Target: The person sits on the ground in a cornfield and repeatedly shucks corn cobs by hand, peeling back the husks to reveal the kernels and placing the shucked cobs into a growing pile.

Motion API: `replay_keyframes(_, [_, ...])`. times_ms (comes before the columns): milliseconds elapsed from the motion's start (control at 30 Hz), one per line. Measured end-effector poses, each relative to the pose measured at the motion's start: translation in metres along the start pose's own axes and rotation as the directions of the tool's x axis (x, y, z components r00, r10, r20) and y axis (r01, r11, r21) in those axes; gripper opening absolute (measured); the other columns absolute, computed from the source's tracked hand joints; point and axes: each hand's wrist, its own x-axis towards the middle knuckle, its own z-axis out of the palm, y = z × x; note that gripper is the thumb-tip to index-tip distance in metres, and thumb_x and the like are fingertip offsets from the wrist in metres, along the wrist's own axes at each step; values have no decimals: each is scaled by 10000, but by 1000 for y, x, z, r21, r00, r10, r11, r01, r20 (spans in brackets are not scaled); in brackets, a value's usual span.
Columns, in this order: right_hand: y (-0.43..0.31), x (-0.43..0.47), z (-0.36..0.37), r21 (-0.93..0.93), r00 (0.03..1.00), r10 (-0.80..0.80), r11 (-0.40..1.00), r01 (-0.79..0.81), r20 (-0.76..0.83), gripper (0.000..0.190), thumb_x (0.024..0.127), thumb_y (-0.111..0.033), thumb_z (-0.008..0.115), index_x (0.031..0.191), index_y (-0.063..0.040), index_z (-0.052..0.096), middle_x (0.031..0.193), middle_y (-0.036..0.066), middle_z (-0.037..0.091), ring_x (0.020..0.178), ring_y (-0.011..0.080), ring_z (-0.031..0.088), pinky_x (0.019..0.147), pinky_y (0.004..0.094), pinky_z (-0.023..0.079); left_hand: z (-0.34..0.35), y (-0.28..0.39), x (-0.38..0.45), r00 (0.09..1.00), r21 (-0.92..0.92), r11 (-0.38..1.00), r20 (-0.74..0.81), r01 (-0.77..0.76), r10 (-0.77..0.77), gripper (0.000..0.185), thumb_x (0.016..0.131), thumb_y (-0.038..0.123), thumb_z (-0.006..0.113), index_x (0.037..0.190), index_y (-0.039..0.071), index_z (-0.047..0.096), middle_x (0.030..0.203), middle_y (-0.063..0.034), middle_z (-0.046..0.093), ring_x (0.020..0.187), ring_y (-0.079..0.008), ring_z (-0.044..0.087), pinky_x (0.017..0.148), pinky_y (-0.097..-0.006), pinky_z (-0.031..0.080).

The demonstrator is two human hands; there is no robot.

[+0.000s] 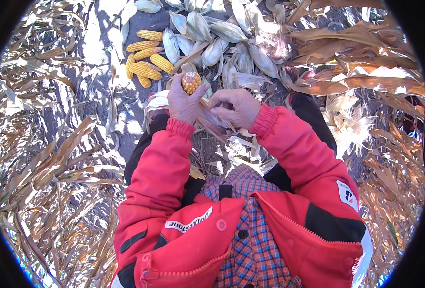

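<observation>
My left hand is wrapped around an ear of corn, whose yellow kernels and pale tip show above the thumb. Peeled dry husk trails from the ear down between my hands, and more pale husk sticks out left of my left hand. My right hand is right beside it, with thumb and curled fingers pinched at the edge of the trailing husk. Beyond my left hand, several bare yellow ears lie in a loose pile on the soil.
Several ears still in pale husks are heaped beyond my hands, with reddish corn silk beside them. Long dry corn leaves reach in from the right. Stalks and leaf litter cover the left side. Loose husks lie beside my right leg.
</observation>
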Motion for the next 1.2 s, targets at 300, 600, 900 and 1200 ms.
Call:
replay_keyframes(300, [31, -10, 32, -682, 959, 101, 723, 112, 264, 227, 779, -243, 591, 1001, -196, 581, 752, 49, 639, 657, 282, 639, 525, 402, 482, -3, -9, 5, 996, 125, 989, -8, -82, 84, 457, 718, 193, 793, 1029, 8, 512, 860, -33, 585, 750, -89, 529, 672, -247, 468])
replay_keyframes(600, [55, -8, 6, -764, 915, 325, 645, -31, 237, 153, 780, -224, 586, 902, -154, 644, 798, 93, 648, 725, 298, 634, 623, 416, 494, -24, 0, 16, 989, 37, 997, -129, -70, 74, 437, 716, 160, 786, 1011, -3, 508, 863, -45, 563, 756, -112, 513, 692, -260, 452])
replay_keyframes(900, [109, 10, -88, -612, 873, 297, 626, -483, -386, 240, 808, -214, 582, 1028, -127, 619, 817, 171, 641, 773, 340, 621, 691, 425, 478, -35, 8, 18, 983, -75, 992, -164, -101, 87, 390, 752, 129, 760, 1027, 27, 502, 861, -19, 555, 760, -87, 513, 681, -239, 447])
replay_keyframes(1200, [179, 6, -165, -226, 481, 455, 507, -832, -749, 611, 796, -143, 528, 1379, -165, 344, 718, 154, 635, 643, 245, 634, 623, 356, 499, -34, 5, 14, 1000, -249, 969, 15, -14, 18, 398, 781, 92, 728, 1082, 33, 475, 909, -8, 534, 785, -68, 500, 690, -213, 452])
